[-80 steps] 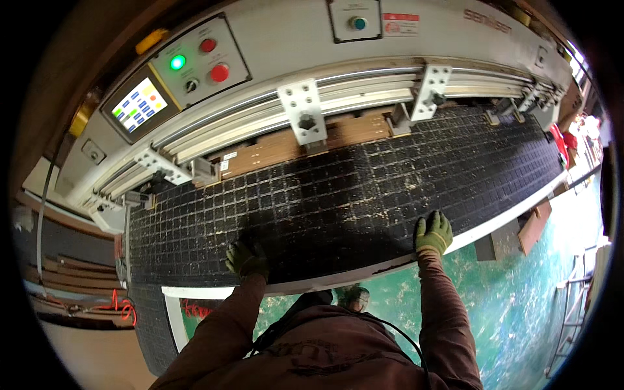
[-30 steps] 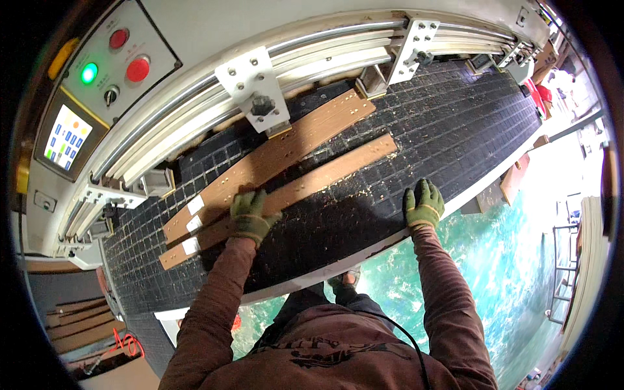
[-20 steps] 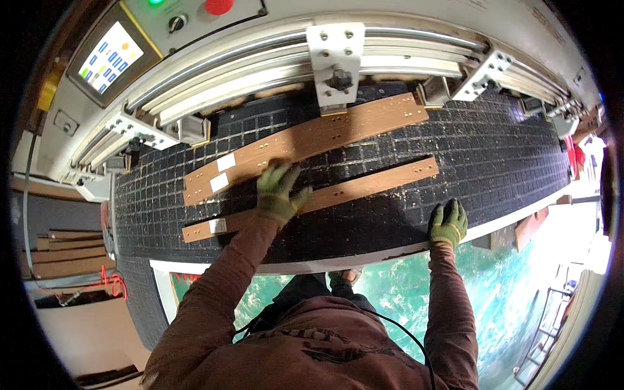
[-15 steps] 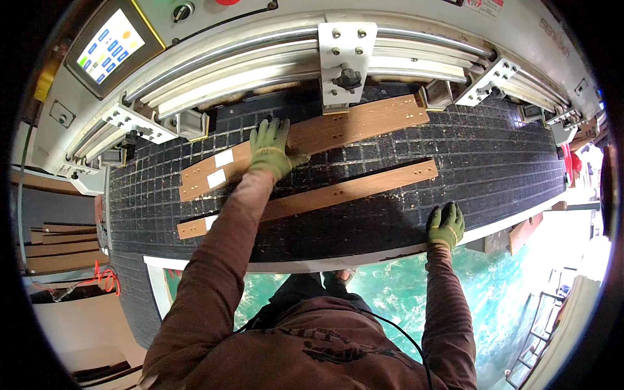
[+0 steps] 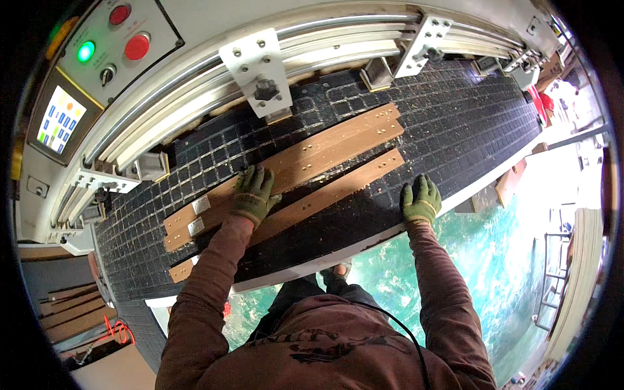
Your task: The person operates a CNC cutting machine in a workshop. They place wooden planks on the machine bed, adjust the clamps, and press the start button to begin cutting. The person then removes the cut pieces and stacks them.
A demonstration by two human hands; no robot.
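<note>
Since the earlier frame, the paired brown strips (image 5: 351,133) have been coming toward the person: their far edge, then lying at the foot of the white middle bracket (image 5: 255,65), is now lying clear on its near side, closer to the single brown strip (image 5: 338,193). The left hand (image 5: 255,194), directly nearer than the bracket, is lying palm down over the pair, fingers extended, not visibly clasping anything. The right hand (image 5: 422,198), right of the bracket and nearer, is resting open and unclenched on the black gridded bed (image 5: 455,110) by its front margin.

Because the left hand is bearing left of the pair's middle, the strips could be swinging askew or slipping unevenly past each other; loose chips on the bed could be catching underneath. The green lamp (image 5: 86,51), left of the bracket, is glowing, so the machine is probably live, and fingers straying under the bracket would be risking a pinch.

White labels (image 5: 201,205) are sitting on the pair, left of the bracket; their print is too small to read. The touchscreen (image 5: 62,120), farther left, is showing coloured tiles without legible lettering.
</note>
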